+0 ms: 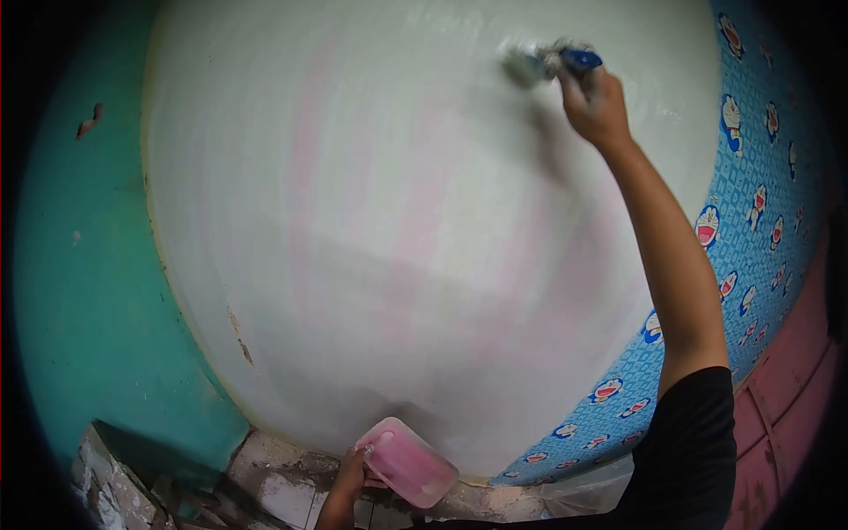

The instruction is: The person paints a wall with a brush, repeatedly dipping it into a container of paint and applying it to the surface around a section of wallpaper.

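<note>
High on the wall, my right hand (596,102) is closed around a paintbrush (579,59) with a blue part on its handle. The blurred bristles press against a wall (397,177) streaked with white paint over pink. Low in the view, my left hand (352,473) grips the edge of a pink plastic container (408,464). This container is tilted, with whitish paint smeared inside it. Most of my left fingers are hidden behind its side.
A green wall (97,265) meets the white one at the left. Blue cartoon-patterned wallpaper (768,168) covers the right side, beside a pink surface (786,424). Broken boards (115,477) lean at the lower left, above dirty floor tiles (287,495). Clear plastic sheeting (587,490) lies at the bottom.
</note>
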Action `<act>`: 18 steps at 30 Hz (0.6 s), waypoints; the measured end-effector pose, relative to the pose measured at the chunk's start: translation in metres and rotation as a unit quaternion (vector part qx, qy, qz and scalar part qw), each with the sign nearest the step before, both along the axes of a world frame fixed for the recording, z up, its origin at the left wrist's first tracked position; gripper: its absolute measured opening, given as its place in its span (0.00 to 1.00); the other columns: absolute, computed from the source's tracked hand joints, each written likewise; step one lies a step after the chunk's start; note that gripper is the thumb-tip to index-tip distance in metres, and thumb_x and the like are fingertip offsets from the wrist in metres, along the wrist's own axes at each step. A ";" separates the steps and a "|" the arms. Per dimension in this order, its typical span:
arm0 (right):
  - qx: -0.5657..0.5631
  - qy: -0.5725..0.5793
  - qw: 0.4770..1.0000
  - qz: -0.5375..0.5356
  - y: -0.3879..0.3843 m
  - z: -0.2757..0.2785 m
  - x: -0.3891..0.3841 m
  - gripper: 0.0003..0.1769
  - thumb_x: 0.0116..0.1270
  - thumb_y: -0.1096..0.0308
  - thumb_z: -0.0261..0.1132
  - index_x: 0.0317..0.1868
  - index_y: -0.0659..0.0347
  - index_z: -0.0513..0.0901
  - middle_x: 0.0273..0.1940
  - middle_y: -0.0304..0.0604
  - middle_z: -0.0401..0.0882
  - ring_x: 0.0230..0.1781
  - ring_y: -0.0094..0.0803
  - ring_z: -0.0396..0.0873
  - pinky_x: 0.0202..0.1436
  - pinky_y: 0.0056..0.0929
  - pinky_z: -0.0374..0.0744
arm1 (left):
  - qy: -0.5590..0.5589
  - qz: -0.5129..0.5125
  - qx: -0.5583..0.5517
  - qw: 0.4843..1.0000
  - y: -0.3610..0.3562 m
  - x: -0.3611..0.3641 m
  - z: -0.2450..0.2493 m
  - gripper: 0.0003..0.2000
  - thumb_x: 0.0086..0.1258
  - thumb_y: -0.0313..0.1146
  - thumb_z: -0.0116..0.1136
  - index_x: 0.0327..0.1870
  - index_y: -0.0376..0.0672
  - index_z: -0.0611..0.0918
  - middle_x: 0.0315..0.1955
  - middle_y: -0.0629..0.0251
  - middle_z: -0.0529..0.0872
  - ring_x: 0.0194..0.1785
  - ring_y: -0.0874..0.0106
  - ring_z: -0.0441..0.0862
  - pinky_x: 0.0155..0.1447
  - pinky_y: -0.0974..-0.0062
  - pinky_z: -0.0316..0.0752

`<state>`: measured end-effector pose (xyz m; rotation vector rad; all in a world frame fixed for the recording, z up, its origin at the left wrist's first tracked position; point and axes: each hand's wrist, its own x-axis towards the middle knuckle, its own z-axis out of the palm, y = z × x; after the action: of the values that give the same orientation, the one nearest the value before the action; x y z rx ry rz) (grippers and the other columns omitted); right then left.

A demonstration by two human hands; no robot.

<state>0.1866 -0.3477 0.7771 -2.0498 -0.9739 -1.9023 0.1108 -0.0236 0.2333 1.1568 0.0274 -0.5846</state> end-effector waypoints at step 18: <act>-0.158 0.440 0.878 -0.100 0.065 -0.171 0.002 0.14 0.62 0.69 0.60 0.49 0.57 0.77 0.42 0.51 0.80 0.41 0.48 0.79 0.47 0.36 0.77 | -0.122 -0.087 0.009 0.989 0.146 0.113 -0.029 0.25 0.63 0.44 0.52 0.59 0.39 0.70 0.45 0.59 0.79 0.44 0.63 0.80 0.43 0.62 0.80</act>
<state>0.1884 -0.2831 0.6056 -2.8448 -0.8527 -0.6568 0.2241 0.1221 0.2043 1.2490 -0.2806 -0.5944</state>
